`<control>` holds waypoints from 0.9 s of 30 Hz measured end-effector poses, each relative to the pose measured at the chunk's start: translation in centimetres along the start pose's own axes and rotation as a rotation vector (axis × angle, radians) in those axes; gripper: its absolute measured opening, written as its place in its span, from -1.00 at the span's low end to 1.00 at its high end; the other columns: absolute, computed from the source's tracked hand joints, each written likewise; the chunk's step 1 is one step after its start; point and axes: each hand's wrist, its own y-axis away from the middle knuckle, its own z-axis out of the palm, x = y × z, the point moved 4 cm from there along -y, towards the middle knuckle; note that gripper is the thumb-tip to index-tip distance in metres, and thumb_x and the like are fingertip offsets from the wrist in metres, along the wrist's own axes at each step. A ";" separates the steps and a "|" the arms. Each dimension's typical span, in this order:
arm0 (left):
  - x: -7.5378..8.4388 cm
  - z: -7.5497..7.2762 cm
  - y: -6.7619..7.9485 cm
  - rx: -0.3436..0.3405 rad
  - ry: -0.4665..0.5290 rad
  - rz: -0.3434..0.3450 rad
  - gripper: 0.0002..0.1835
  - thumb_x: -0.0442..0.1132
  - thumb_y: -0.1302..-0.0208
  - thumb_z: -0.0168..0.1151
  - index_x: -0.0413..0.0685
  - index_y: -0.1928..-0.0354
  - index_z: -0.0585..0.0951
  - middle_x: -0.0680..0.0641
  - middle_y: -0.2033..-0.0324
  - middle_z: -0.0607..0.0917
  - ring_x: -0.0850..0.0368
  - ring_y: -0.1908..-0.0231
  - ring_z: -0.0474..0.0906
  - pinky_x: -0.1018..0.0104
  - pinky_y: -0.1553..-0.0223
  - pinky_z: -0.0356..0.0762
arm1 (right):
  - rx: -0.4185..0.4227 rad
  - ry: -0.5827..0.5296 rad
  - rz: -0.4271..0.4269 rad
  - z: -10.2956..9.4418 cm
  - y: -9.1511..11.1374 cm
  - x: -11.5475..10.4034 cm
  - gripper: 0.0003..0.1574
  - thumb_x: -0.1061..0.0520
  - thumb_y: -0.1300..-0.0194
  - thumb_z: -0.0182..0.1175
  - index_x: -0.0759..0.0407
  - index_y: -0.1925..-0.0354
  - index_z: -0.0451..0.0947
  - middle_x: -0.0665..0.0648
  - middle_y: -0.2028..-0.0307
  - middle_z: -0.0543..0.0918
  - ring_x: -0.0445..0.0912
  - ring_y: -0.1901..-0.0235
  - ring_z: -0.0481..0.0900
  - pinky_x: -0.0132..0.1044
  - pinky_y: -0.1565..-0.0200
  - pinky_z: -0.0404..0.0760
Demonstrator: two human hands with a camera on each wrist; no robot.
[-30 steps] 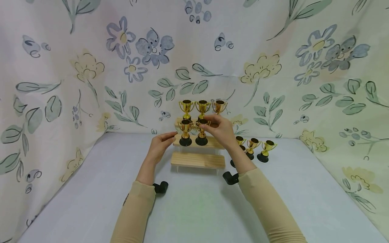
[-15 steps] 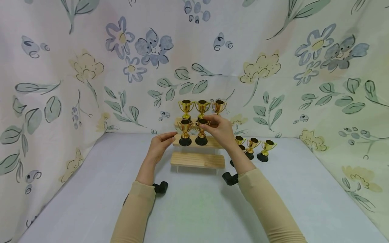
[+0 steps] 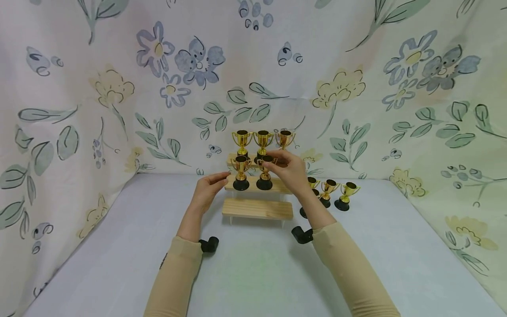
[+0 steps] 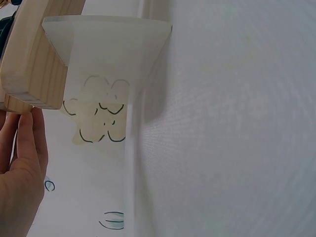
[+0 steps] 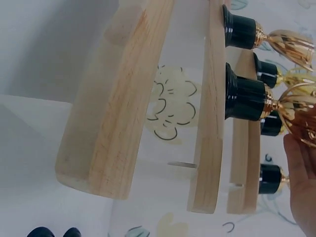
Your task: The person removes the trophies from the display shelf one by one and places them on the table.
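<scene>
A small gold trophy cup (image 3: 264,182) with a black base stands upright on the middle wooden shelf (image 3: 253,186). The thumb and fingers of my right hand (image 3: 292,171) pinch it near the rim. In the right wrist view, the base of this held trophy cup (image 5: 247,98) sits against the shelf board. To its left, on the same board, is another gold trophy cup (image 3: 240,169). My left hand (image 3: 207,190) is at the left end of that shelf; in the left wrist view, its straight fingers (image 4: 28,136) touch the wood end.
Three trophy cups (image 3: 263,140) line the top shelf behind. The lowest wooden shelf (image 3: 257,209) stands in front on clear legs. Several more trophy cups (image 3: 349,190) stand on the white table (image 3: 253,273) at right, some partly behind my right forearm. A floral cloth (image 3: 253,66) hangs behind.
My right hand has shifted the pinched trophy cup slightly right along the middle shelf, widening the gap from its neighbour. The left hand has stayed in place.
</scene>
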 end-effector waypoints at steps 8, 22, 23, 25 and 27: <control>-0.1 0.0 -0.1 0.007 0.003 -0.008 -0.56 -0.36 -0.44 0.10 -0.27 -0.33 0.45 -0.20 -0.36 0.44 -0.11 -0.41 0.31 0.49 -0.30 0.49 | 0.033 -0.002 0.009 -1.2 0.6 0.1 -0.50 0.00 -0.23 0.39 0.12 -0.12 0.63 0.15 -0.07 0.68 -0.08 0.08 0.64 -0.30 -0.07 0.72; -0.1 0.0 -0.1 0.009 -0.012 -0.006 -0.55 -0.35 -0.45 0.10 -0.26 -0.33 0.45 -0.19 -0.37 0.44 -0.04 -0.36 0.37 0.49 -0.29 0.49 | 0.070 -0.049 0.016 -4.0 2.0 -0.2 -0.50 0.03 -0.24 0.39 0.16 -0.11 0.63 0.17 -0.06 0.67 -0.24 0.05 0.64 -0.56 -0.01 0.68; -0.1 0.0 -0.1 0.008 -0.009 -0.007 -0.55 -0.34 -0.45 0.10 -0.26 -0.33 0.45 -0.19 -0.37 0.44 -0.05 -0.37 0.36 0.46 -0.32 0.47 | 0.071 -0.046 0.019 -4.2 2.1 -0.2 -0.51 0.03 -0.24 0.39 0.16 -0.11 0.63 0.18 -0.06 0.67 -0.28 0.06 0.63 -0.57 0.01 0.67; -0.1 0.1 0.0 0.004 0.000 -0.007 -0.55 -0.35 -0.45 0.09 -0.27 -0.34 0.44 -0.20 -0.38 0.43 -0.14 -0.43 0.27 0.32 -0.41 0.41 | 0.074 -0.035 0.021 -4.6 2.4 -0.4 -0.51 0.04 -0.25 0.38 0.16 -0.11 0.63 0.19 -0.07 0.67 -0.35 0.09 0.61 -0.59 0.02 0.67; -0.1 0.1 -0.1 0.002 0.005 -0.007 -0.55 -0.36 -0.45 0.08 -0.27 -0.34 0.44 -0.20 -0.39 0.42 -0.14 -0.43 0.26 0.23 -0.46 0.35 | 0.081 -0.025 0.021 -5.1 2.6 -0.5 -0.52 0.05 -0.25 0.38 0.16 -0.11 0.63 0.20 -0.07 0.67 -0.39 0.10 0.60 -0.60 0.04 0.67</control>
